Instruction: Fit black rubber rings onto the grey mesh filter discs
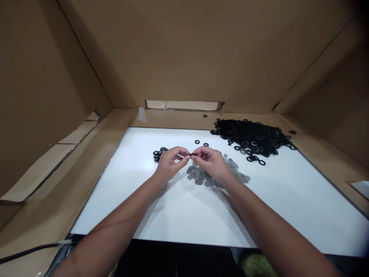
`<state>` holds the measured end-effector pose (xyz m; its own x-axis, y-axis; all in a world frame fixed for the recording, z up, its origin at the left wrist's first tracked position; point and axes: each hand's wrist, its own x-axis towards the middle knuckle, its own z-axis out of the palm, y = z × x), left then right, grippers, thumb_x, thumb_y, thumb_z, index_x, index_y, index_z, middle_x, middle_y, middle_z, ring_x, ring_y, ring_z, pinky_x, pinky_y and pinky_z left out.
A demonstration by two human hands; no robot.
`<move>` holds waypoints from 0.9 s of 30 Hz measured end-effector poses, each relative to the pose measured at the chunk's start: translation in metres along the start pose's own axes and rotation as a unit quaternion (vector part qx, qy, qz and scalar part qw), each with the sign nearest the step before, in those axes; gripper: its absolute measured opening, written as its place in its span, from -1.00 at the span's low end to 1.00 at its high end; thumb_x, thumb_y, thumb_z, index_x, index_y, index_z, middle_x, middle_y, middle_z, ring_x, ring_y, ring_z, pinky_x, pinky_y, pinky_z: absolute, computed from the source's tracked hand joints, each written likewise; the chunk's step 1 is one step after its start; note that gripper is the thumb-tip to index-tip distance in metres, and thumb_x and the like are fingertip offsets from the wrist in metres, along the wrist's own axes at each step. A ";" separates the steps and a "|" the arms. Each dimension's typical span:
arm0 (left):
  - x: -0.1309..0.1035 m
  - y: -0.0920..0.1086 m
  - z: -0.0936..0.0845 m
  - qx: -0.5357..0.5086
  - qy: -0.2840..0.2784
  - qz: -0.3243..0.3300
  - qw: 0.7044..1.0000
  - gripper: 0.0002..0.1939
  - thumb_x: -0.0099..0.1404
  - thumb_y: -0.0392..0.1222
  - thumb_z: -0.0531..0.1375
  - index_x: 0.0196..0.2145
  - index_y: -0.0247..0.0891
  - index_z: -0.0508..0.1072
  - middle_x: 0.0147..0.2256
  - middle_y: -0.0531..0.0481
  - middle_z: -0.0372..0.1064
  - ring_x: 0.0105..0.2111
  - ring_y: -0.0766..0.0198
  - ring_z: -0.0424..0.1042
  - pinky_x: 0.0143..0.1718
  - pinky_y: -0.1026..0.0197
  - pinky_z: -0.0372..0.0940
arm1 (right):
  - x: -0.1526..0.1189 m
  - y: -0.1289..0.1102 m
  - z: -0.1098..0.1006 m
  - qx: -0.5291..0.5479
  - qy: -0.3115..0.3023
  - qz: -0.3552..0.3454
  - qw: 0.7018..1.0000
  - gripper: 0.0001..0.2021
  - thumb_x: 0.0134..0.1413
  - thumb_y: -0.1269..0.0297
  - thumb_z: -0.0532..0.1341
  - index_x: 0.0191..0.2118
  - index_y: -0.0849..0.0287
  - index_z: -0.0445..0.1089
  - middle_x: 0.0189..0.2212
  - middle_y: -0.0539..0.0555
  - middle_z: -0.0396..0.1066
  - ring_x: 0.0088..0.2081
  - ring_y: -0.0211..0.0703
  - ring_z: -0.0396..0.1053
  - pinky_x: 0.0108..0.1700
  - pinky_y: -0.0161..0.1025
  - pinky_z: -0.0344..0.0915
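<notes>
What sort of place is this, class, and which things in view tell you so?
Probably a makeshift workstation for small parts: cardboard walls around a white board, with a heap of black rings and a pile of grey discs.

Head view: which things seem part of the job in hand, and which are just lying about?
Likely in the job:
- small dark piece, pinched between left hand and right hand
- black ring pile
- grey discs
- pale-centred black rings by the left hand

Seemingly lying about:
- black cable
- whitish strip
</notes>
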<state>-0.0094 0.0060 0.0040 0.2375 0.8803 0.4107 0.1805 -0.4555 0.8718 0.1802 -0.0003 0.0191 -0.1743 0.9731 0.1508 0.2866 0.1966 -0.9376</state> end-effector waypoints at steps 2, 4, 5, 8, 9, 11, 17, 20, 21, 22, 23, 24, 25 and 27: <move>0.001 0.002 0.001 -0.070 -0.001 -0.046 0.996 -0.84 0.28 -0.10 0.28 -0.29 -0.25 0.49 -0.30 -0.04 0.48 -0.29 0.25 0.49 -0.22 0.20 0.42 | 0.000 0.000 0.004 0.047 0.016 0.017 0.999 -0.75 0.04 0.05 0.33 -0.31 0.13 0.45 -0.53 -0.04 0.35 -0.49 -0.23 0.31 -0.44 -0.27 0.27; 0.001 0.004 0.002 -0.115 -0.012 -0.078 0.990 -0.80 0.25 -0.08 0.31 -0.28 -0.26 0.48 -0.33 -0.03 0.47 -0.32 0.26 0.50 -0.25 0.20 0.43 | 0.000 -0.001 0.007 0.074 0.015 0.029 0.997 -0.73 0.05 0.04 0.34 -0.31 0.14 0.44 -0.55 -0.03 0.38 -0.49 -0.24 0.32 -0.42 -0.27 0.28; 0.001 0.004 0.002 -0.127 -0.019 -0.090 0.988 -0.79 0.25 -0.08 0.32 -0.26 -0.26 0.48 -0.33 -0.03 0.47 -0.32 0.26 0.50 -0.26 0.20 0.44 | 0.001 -0.001 0.007 0.081 0.011 0.031 0.996 -0.73 0.05 0.03 0.34 -0.31 0.15 0.44 -0.55 -0.03 0.39 -0.50 -0.24 0.32 -0.42 -0.27 0.28; 0.002 0.005 0.001 -0.136 -0.029 -0.102 0.985 -0.75 0.24 -0.05 0.32 -0.21 -0.27 0.50 -0.29 -0.05 0.48 -0.30 0.24 0.50 -0.25 0.18 0.46 | 0.001 0.000 0.006 0.082 -0.001 0.028 0.996 -0.73 0.05 0.03 0.34 -0.32 0.15 0.44 -0.56 -0.04 0.39 -0.51 -0.25 0.31 -0.44 -0.29 0.26; 0.002 0.004 0.000 -0.132 -0.029 -0.102 0.986 -0.74 0.24 -0.04 0.32 -0.22 -0.27 0.51 -0.29 -0.05 0.48 -0.30 0.24 0.50 -0.25 0.17 0.47 | 0.001 0.001 0.005 0.078 -0.002 0.027 0.997 -0.73 0.05 0.03 0.34 -0.32 0.15 0.44 -0.56 -0.04 0.39 -0.51 -0.25 0.31 -0.44 -0.29 0.25; 0.002 0.003 -0.001 -0.114 -0.026 -0.101 0.988 -0.76 0.24 -0.04 0.31 -0.25 -0.27 0.52 -0.31 -0.04 0.46 -0.31 0.25 0.48 -0.25 0.17 0.47 | 0.002 0.002 0.004 0.061 -0.004 0.026 0.998 -0.73 0.06 0.03 0.33 -0.32 0.15 0.43 -0.56 -0.04 0.39 -0.51 -0.25 0.32 -0.45 -0.29 0.24; 0.001 0.000 -0.002 -0.019 -0.035 -0.064 0.997 -0.86 0.29 -0.12 0.23 -0.31 -0.24 0.47 -0.33 0.00 0.40 -0.35 0.30 0.41 -0.33 0.27 0.37 | 0.000 0.004 0.002 -0.026 -0.015 0.009 1.000 -0.78 0.11 0.07 0.28 -0.34 0.11 0.41 -0.48 -0.02 0.43 -0.48 -0.23 0.35 -0.44 -0.28 0.24; 0.000 0.000 -0.004 0.041 -0.049 -0.042 0.997 -0.92 0.28 -0.17 0.20 -0.30 -0.22 0.44 -0.42 0.06 0.36 -0.43 0.35 0.33 -0.39 0.31 0.28 | -0.001 0.002 0.000 -0.092 -0.023 -0.017 0.995 -0.81 0.14 0.10 0.25 -0.37 0.10 0.42 -0.49 -0.02 0.42 -0.51 -0.24 0.30 -0.46 -0.28 0.20; 0.000 0.000 -0.005 0.063 -0.059 -0.036 0.996 -0.93 0.27 -0.18 0.19 -0.30 -0.21 0.43 -0.46 0.09 0.34 -0.46 0.36 0.31 -0.40 0.31 0.25 | -0.001 0.001 -0.001 -0.115 -0.025 -0.028 0.993 -0.82 0.13 0.11 0.25 -0.38 0.10 0.42 -0.50 -0.02 0.41 -0.52 -0.25 0.28 -0.46 -0.28 0.19; -0.001 0.001 -0.006 0.084 -0.069 -0.029 0.994 -0.93 0.27 -0.18 0.18 -0.30 -0.21 0.42 -0.49 0.11 0.32 -0.49 0.37 0.28 -0.42 0.32 0.22 | -0.001 -0.001 -0.002 -0.137 -0.027 -0.039 0.989 -0.83 0.12 0.13 0.26 -0.40 0.09 0.42 -0.50 -0.02 0.40 -0.52 -0.25 0.27 -0.46 -0.28 0.19; -0.001 0.001 -0.007 0.102 -0.080 -0.022 0.991 -0.93 0.27 -0.18 0.18 -0.30 -0.20 0.42 -0.51 0.13 0.30 -0.51 0.38 0.26 -0.43 0.32 0.20 | -0.002 -0.003 -0.003 -0.155 -0.029 -0.049 0.986 -0.84 0.11 0.15 0.26 -0.41 0.10 0.42 -0.51 -0.01 0.39 -0.52 -0.25 0.27 -0.46 -0.28 0.19; -0.001 0.002 -0.008 0.119 -0.089 -0.017 0.989 -0.93 0.27 -0.18 0.18 -0.30 -0.19 0.41 -0.53 0.15 0.28 -0.52 0.38 0.25 -0.44 0.32 0.17 | -0.002 -0.005 -0.004 -0.169 -0.030 -0.057 0.983 -0.85 0.10 0.17 0.27 -0.43 0.10 0.42 -0.51 -0.01 0.39 -0.53 -0.25 0.26 -0.46 -0.27 0.19; -0.001 0.003 -0.009 0.132 -0.094 -0.011 0.987 -0.94 0.26 -0.19 0.17 -0.30 -0.19 0.41 -0.54 0.16 0.27 -0.53 0.38 0.23 -0.45 0.32 0.15 | -0.002 -0.006 -0.005 -0.181 -0.031 -0.062 0.981 -0.85 0.09 0.19 0.27 -0.43 0.10 0.41 -0.51 -0.01 0.39 -0.53 -0.25 0.26 -0.46 -0.27 0.19; -0.001 0.005 -0.009 0.151 -0.093 -0.002 0.984 -0.94 0.25 -0.20 0.17 -0.30 -0.18 0.40 -0.56 0.18 0.24 -0.54 0.39 0.21 -0.46 0.32 0.13 | -0.002 -0.008 -0.005 -0.194 -0.032 -0.062 0.978 -0.85 0.10 0.20 0.26 -0.44 0.11 0.40 -0.52 0.00 0.38 -0.52 -0.25 0.26 -0.46 -0.27 0.18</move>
<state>-0.0177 0.0043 0.0103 0.4016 0.8552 0.3277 0.4497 -0.4959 0.7429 0.1832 -0.0034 0.0279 -0.2859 0.9315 0.2250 0.5934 0.3564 -0.7217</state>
